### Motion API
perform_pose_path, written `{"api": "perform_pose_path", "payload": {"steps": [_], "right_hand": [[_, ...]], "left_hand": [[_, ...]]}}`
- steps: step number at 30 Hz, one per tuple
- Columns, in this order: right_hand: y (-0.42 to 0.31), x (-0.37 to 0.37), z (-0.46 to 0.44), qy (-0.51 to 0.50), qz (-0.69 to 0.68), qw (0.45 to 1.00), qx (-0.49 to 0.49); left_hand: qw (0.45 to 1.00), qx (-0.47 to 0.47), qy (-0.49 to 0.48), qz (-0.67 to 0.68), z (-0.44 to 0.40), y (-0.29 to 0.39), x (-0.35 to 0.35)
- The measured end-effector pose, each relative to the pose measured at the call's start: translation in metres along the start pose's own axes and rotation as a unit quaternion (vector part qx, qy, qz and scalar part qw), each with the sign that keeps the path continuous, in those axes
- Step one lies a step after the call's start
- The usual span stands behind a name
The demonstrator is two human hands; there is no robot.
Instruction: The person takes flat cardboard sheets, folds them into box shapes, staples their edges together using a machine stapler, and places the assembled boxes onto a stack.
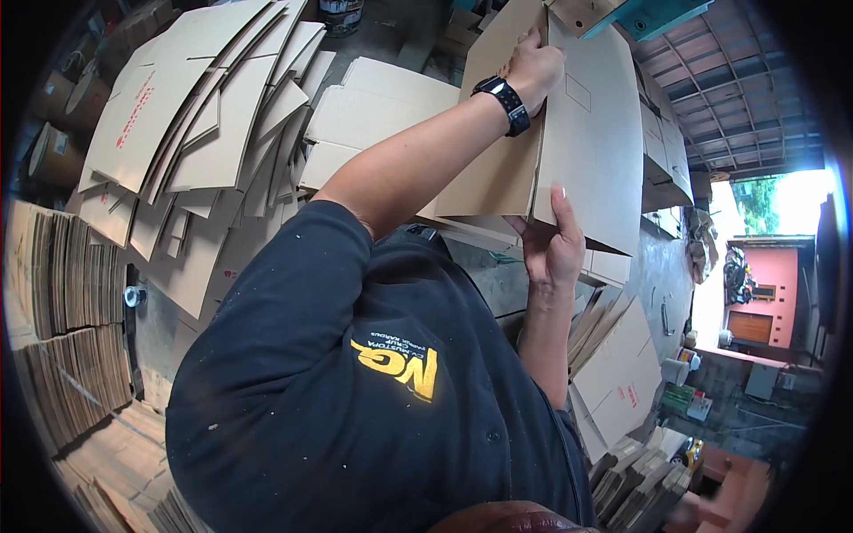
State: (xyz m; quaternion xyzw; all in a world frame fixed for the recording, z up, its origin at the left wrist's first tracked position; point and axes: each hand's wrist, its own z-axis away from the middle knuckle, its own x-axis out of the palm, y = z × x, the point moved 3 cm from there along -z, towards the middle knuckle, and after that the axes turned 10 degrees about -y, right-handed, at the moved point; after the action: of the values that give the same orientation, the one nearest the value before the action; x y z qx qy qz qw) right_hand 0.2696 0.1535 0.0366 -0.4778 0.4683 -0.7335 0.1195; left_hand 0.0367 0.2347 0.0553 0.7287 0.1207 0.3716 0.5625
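A brown cardboard box (591,133), folded along an upright edge, stands in front of me at the upper right. My left hand (538,71), with a black watch at the wrist, is closed on the box near its upper edge. Lower down, my right hand (553,253) grips the box's bottom edge; its thumb lies on the near face and the other fingers are partly hidden beneath. A teal machine part (662,18) with a pale block reaches over the box's top end.
Loose cardboard sheets with red print (169,98) lean in a large pile on the left. Bundled cardboard stacks (67,311) stand at the far left. More flat cardboard (617,377) lies at lower right. A bright doorway (773,213) opens on the right.
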Motion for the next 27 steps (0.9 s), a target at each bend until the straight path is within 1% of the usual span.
{"api": "perform_pose_path", "payload": {"steps": [3, 4, 6, 10, 11, 13, 15, 16, 18, 24, 27], "right_hand": [[-0.001, -0.001, 0.0, 0.01, 0.002, 1.0, -0.003], [0.0, -0.003, 0.0, 0.012, 0.005, 1.0, -0.002], [-0.001, -0.006, 0.001, 0.015, 0.009, 1.0, -0.001], [0.0, -0.009, -0.001, 0.019, 0.017, 1.0, -0.001], [0.0, -0.01, 0.0, 0.027, 0.021, 0.999, -0.003], [-0.002, -0.009, 0.0, 0.015, 0.008, 1.0, -0.003], [-0.005, -0.009, -0.003, 0.003, -0.008, 1.0, -0.008], [-0.005, -0.012, -0.004, 0.006, 0.001, 1.0, -0.005], [-0.006, -0.014, -0.008, 0.014, 0.006, 1.0, -0.006], [-0.021, -0.005, -0.04, 0.026, -0.003, 1.0, -0.005], [-0.02, -0.004, -0.047, 0.03, 0.0, 0.999, -0.015]], "left_hand": [[0.998, -0.002, 0.016, -0.06, 0.003, 0.003, -0.002], [0.998, -0.002, 0.015, -0.06, 0.004, 0.003, -0.001], [1.0, 0.009, 0.004, -0.005, 0.005, 0.005, 0.001], [1.0, -0.005, -0.013, -0.001, -0.001, -0.008, -0.003], [0.997, 0.005, -0.066, 0.046, 0.0, -0.014, -0.003], [0.988, 0.017, -0.121, 0.092, 0.006, -0.021, -0.005], [0.987, 0.039, -0.137, -0.074, 0.037, -0.016, -0.006], [0.986, 0.04, -0.143, -0.078, 0.039, -0.015, -0.006], [0.987, 0.051, -0.114, -0.096, 0.04, -0.013, -0.006], [0.983, 0.053, -0.136, -0.11, 0.002, -0.009, -0.006], [0.985, 0.051, -0.131, -0.103, -0.013, -0.018, -0.009]]}}
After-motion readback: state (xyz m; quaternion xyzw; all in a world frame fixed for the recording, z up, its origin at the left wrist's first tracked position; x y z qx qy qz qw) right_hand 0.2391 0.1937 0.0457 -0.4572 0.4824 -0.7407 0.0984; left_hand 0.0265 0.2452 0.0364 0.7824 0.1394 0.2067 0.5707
